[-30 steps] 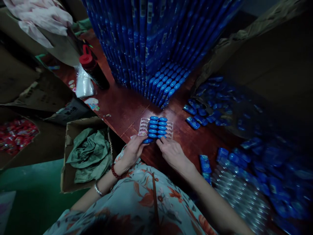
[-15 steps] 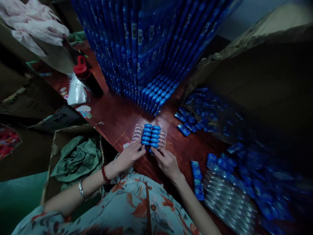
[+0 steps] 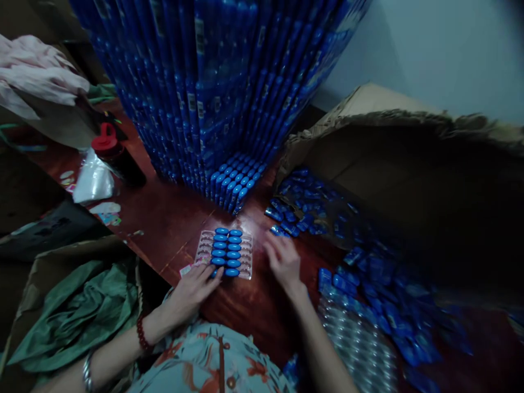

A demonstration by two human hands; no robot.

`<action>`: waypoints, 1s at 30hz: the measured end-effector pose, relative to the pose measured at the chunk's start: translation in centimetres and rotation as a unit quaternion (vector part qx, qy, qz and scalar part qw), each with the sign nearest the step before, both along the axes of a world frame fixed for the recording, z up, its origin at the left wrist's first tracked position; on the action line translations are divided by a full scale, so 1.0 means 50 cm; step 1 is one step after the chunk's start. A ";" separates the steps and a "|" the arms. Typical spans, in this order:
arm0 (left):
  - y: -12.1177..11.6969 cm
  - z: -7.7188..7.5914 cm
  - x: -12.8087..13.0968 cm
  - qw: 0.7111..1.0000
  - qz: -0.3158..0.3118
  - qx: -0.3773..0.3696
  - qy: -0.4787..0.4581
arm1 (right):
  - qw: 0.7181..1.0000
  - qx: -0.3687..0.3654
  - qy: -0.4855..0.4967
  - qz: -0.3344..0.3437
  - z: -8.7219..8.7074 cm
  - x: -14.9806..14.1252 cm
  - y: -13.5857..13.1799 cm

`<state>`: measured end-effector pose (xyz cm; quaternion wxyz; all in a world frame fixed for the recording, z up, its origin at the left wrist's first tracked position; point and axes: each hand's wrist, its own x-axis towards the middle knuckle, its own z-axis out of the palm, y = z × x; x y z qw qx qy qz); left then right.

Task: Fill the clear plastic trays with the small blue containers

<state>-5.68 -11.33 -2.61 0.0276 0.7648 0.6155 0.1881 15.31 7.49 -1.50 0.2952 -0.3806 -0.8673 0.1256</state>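
A clear plastic blister tray (image 3: 246, 256) lies on the table in front of me, with two columns of shiny blue oval-ended packs (image 3: 233, 247) standing along its middle. My left hand (image 3: 195, 286) rests at the near left corner of the tray. Its fingers are stretched out, and the fingertips and thumb touch the lowest blue pack on that side. To the right of the tray, my right hand (image 3: 284, 262) hovers apart from it, somewhat blurred, fingers loosely bent and spread. Nothing shows in it. Loose blue packs (image 3: 290, 227) lie just beyond that hand.
A tall stack of blue packs (image 3: 204, 109) rises behind the tray. At right, a tipped cardboard box (image 3: 393, 180) spills blue packs beside stacked clear trays (image 3: 358, 349). To the left stand a red-lidded bottle (image 3: 123, 161), plastic bags (image 3: 94, 177) and a box with green cloth (image 3: 85, 305).
My right hand has left the tray's near edge and moved right, toward the loose packs. My left hand stays at the tray. The view has shifted to the right.
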 end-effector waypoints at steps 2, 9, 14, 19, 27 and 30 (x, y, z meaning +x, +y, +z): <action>0.002 -0.005 -0.012 0.997 0.029 0.061 -0.025 | 0.993 -0.013 -0.002 -0.116 0.014 0.031 0.125; 0.033 -0.021 -0.018 0.921 0.267 0.070 -0.273 | 0.939 -0.190 -0.096 -0.269 0.034 0.064 0.437; 0.042 -0.060 -0.009 0.910 0.243 0.004 -0.336 | 0.947 -0.178 -0.091 -0.253 -0.011 0.026 0.408; 0.043 -0.069 -0.011 0.935 0.190 -0.033 -0.298 | 0.948 -0.131 -0.060 -0.284 -0.050 0.035 0.287; 0.045 -0.082 -0.011 0.958 0.125 -0.017 -0.258 | 0.968 -0.081 -0.040 -0.234 -0.085 0.002 0.150; 0.043 -0.087 -0.014 0.961 0.104 -0.001 -0.257 | 0.983 -0.075 -0.056 -0.157 -0.076 -0.014 0.144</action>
